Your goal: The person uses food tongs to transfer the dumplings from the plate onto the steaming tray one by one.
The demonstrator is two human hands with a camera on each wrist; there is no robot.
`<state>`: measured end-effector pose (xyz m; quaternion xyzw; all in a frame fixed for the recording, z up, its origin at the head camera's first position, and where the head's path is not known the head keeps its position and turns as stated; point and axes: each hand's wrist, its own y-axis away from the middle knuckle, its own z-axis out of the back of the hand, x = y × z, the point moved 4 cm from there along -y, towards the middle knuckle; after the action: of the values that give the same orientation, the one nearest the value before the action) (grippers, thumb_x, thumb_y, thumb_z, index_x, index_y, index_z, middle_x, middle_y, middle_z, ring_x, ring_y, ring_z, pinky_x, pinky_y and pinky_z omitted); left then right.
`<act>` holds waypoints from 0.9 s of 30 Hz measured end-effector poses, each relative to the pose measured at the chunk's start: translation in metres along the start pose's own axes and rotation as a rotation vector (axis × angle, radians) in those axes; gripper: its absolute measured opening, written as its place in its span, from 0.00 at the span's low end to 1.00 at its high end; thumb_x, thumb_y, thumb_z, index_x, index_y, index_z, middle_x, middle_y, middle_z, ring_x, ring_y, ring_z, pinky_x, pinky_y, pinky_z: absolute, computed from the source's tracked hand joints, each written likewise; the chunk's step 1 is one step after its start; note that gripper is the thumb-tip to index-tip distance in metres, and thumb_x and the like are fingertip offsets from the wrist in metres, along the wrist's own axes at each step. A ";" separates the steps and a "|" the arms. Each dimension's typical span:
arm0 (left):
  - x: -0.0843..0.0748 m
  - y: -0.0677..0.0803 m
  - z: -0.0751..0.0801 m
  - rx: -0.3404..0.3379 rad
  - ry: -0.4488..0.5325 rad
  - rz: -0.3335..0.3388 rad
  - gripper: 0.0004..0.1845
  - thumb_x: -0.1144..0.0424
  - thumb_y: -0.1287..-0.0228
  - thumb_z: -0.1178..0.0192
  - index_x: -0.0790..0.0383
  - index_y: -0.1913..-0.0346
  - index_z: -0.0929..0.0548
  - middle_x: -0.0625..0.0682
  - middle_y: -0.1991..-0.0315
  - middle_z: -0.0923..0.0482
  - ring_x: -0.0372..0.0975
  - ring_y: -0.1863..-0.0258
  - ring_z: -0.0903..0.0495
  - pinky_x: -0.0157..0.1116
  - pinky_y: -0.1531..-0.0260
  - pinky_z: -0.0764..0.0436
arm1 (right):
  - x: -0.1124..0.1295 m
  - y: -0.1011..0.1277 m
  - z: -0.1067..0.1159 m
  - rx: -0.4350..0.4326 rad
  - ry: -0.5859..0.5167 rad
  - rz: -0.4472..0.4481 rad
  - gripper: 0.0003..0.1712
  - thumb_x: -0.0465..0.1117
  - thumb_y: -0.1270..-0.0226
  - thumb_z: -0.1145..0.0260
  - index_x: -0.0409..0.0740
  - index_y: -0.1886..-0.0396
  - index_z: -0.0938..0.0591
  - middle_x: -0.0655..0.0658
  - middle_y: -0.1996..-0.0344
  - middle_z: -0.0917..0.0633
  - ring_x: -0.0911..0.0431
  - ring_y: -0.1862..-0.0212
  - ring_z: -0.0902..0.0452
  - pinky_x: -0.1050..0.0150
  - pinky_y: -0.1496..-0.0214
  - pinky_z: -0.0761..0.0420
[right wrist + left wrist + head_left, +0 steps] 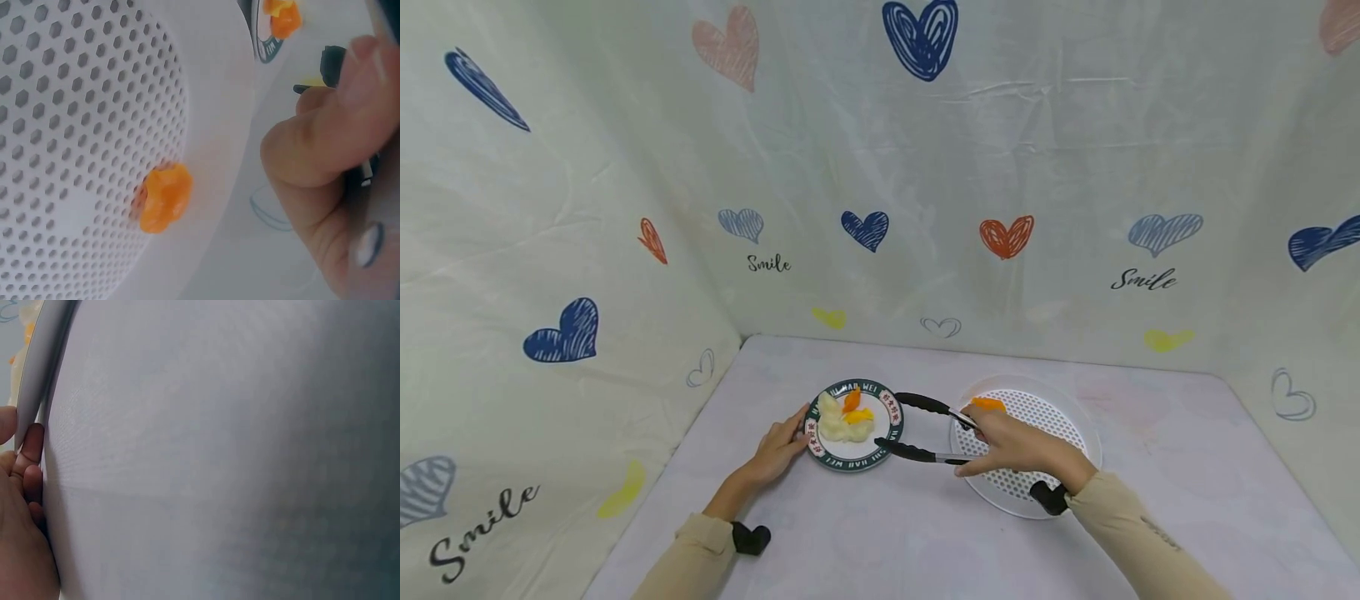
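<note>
Nearest the person, the white perforated tray point(1052, 487) sits on the pale table point(880, 542), and everything else is easiest placed from it. Over the tray's left edge, the right hand point(1018, 446) is wrapped round a pair of black-tipped tongs point(925, 429); their two arms stand spread apart and reach away from the tray toward the green-rimmed plate point(891, 417), carrying nothing between the tips. Left of the tray, the left hand point(778, 450) rests its fingers against that plate's near-left rim, thumb on top, steadying it; the left wrist view shows fingertips point(31, 447) tucked under the edge. On the plate lie a pale heap of food point(838, 423) and some orange and yellow bits point(854, 407). At the tray's far rim one orange piece point(164, 197) remains on the holes.

My guess is that pieces are being carried one by one from tray to plate, and a drop has just ended. The next move would call for swinging the tongs back over the tray's far rim and closing them gently on that soft piece.
</note>
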<state>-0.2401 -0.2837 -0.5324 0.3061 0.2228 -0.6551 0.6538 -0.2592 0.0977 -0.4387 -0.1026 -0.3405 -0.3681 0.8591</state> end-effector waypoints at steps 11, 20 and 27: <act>0.001 0.000 0.000 0.003 -0.005 0.028 0.34 0.55 0.24 0.50 0.58 0.21 0.46 0.55 0.44 0.33 0.45 0.51 0.38 0.44 0.55 0.35 | 0.011 -0.019 -0.013 0.037 0.128 0.061 0.46 0.55 0.49 0.21 0.28 0.40 0.28 0.43 0.68 0.21 0.56 0.68 0.30 0.64 0.68 0.25; 0.002 0.000 0.001 0.005 0.001 0.023 0.34 0.55 0.24 0.50 0.59 0.21 0.46 0.55 0.45 0.33 0.46 0.51 0.38 0.44 0.55 0.36 | 0.015 -0.030 -0.022 0.074 0.164 0.032 0.45 0.56 0.42 0.25 0.28 0.39 0.30 0.44 0.69 0.20 0.56 0.68 0.29 0.62 0.65 0.24; 0.001 0.001 0.000 0.000 0.001 0.023 0.33 0.56 0.24 0.50 0.59 0.21 0.46 0.55 0.45 0.34 0.46 0.50 0.38 0.44 0.55 0.36 | 0.016 -0.043 -0.029 0.084 0.208 -0.032 0.44 0.55 0.41 0.25 0.28 0.37 0.29 0.35 0.57 0.16 0.55 0.62 0.21 0.56 0.54 0.17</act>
<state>-0.2392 -0.2848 -0.5331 0.3092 0.2195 -0.6474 0.6612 -0.2661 0.0459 -0.4530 -0.0222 -0.2662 -0.3761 0.8872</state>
